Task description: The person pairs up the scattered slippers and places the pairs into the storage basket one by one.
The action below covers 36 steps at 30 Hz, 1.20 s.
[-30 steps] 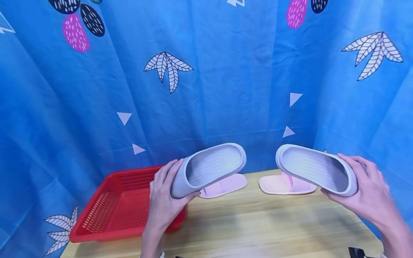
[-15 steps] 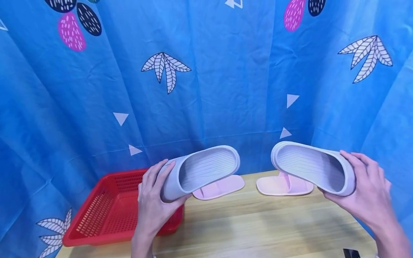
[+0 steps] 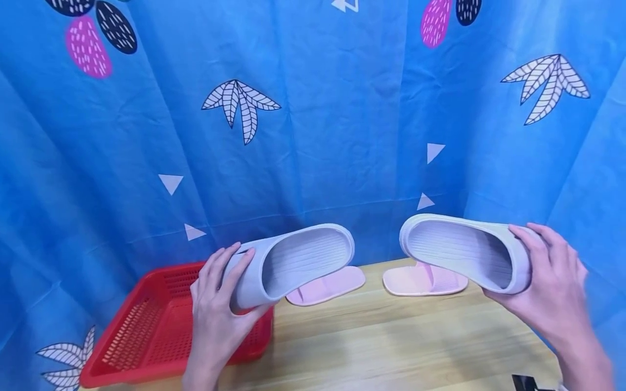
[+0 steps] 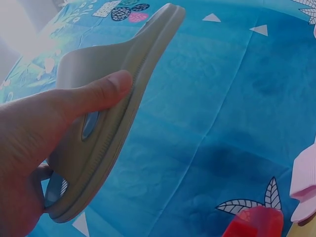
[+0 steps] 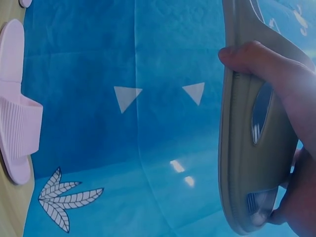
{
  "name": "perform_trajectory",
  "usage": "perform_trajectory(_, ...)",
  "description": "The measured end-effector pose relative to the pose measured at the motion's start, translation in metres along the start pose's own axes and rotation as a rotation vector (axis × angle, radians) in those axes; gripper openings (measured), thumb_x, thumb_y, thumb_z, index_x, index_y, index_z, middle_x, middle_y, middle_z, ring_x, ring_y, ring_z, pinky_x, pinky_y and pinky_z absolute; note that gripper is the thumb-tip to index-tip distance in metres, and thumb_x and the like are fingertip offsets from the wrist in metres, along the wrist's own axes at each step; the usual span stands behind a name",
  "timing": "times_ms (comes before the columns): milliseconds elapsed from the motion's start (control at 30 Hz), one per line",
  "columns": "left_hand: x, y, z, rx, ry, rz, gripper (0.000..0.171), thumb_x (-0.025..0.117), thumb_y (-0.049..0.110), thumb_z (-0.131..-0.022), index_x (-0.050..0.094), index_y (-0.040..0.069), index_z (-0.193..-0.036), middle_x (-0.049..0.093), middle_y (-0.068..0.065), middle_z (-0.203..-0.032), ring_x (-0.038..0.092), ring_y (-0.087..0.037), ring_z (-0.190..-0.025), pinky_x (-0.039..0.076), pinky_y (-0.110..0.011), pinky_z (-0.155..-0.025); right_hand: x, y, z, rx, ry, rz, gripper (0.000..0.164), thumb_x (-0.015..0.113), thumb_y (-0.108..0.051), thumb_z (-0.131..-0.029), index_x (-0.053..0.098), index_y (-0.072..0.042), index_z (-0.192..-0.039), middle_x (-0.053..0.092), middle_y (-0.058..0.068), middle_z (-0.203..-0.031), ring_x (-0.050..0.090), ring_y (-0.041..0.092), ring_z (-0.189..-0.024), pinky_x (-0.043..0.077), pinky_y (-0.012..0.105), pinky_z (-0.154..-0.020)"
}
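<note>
My left hand [image 3: 219, 312] grips a light grey slipper [image 3: 308, 255] round its strap end, thumb along the sole edge in the left wrist view. A matching grey slipper [image 3: 455, 247] is held by my right hand [image 3: 550, 288] in the same way, its heel pointing inward. Both are raised above the table, tilted so their ridged insoles show, heels facing each other. Behind and below them lie two pink slippers: the left one [image 3: 332, 285] is partly covered by the left grey slipper, and the right one [image 3: 415, 279] is partly covered by the other.
A red perforated plastic basket [image 3: 142, 331] stands at the table's left, partly behind my left hand. The wooden table [image 3: 352, 347] ends at a blue patterned curtain [image 3: 342, 136]. Something small and black [image 3: 524, 382] shows at the lower right edge.
Both hands have moved left in the head view with their grey slippers. The basket, pink slippers and curtain also shift left as the head view turns slightly.
</note>
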<state>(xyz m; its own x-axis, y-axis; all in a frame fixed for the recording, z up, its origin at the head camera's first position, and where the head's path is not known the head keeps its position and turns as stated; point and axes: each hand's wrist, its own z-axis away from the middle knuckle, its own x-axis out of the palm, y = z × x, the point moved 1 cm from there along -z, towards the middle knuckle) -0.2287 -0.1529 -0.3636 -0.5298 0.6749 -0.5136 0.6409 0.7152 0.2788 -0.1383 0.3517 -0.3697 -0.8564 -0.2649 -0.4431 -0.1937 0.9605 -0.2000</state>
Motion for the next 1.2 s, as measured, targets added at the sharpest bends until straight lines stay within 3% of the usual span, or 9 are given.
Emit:
perform_trajectory(233, 0.002, 0.004, 0.0, 0.031, -0.004, -0.013, 0.113, 0.105, 0.02, -0.047, 0.056, 0.029, -0.148, 0.046, -0.007, -0.156, 0.038, -0.033, -0.143, 0.038, -0.064, -0.096, 0.004, -0.006, -0.001, -0.011, -0.046, 0.013, 0.114, 0.05, -0.093, -0.07, 0.055, -0.007, -0.145, 0.043, 0.027, -0.15, 0.038, 0.058, -0.129, 0.025, 0.077, -0.101)
perform_trajectory(500, 0.003, 0.009, -0.004, 0.048, -0.031, -0.002, 0.112, 0.104, 0.02, -0.048, 0.056, 0.032, -0.148, 0.045, -0.004, -0.157, 0.037, -0.031, -0.144, 0.039, -0.066, -0.098, 0.007, -0.014, 0.003, -0.035, -0.024, -0.003, 0.111, 0.052, -0.093, -0.069, 0.058, -0.011, -0.143, 0.045, 0.025, -0.149, 0.037, 0.054, -0.133, 0.023, 0.076, -0.102)
perform_trajectory(767, 0.004, 0.013, -0.002, 0.051, -0.029, -0.01, 0.11, 0.104, 0.021, -0.048, 0.057, 0.03, -0.147, 0.046, -0.006, -0.157, 0.038, -0.033, -0.143, 0.039, -0.065, -0.098, 0.003, -0.019, -0.004, -0.066, -0.089, -0.01, 0.102, 0.065, -0.075, -0.067, 0.055, -0.011, -0.146, 0.043, 0.025, -0.151, 0.034, 0.047, -0.14, 0.021, 0.072, -0.106)
perform_trajectory(967, -0.001, 0.021, -0.003, 0.062, -0.057, -0.017, 0.112, 0.105, 0.021, -0.048, 0.056, 0.032, -0.148, 0.045, -0.005, -0.156, 0.038, -0.033, -0.143, 0.04, -0.065, -0.098, 0.0, -0.028, 0.001, -0.052, -0.106, -0.003, 0.109, 0.049, -0.091, -0.073, 0.056, -0.01, -0.145, 0.044, 0.026, -0.149, 0.036, 0.05, -0.137, 0.025, 0.075, -0.1)
perform_trajectory(1200, -0.004, 0.03, -0.001, 0.058, -0.079, -0.028, 0.111, 0.104, 0.024, -0.049, 0.055, 0.033, -0.148, 0.045, -0.006, -0.156, 0.037, -0.034, -0.144, 0.039, -0.064, -0.099, -0.005, -0.039, -0.006, -0.09, -0.09, -0.03, 0.106, 0.049, -0.09, -0.074, 0.057, -0.011, -0.144, 0.045, 0.025, -0.149, 0.036, 0.049, -0.137, 0.023, 0.072, -0.104)
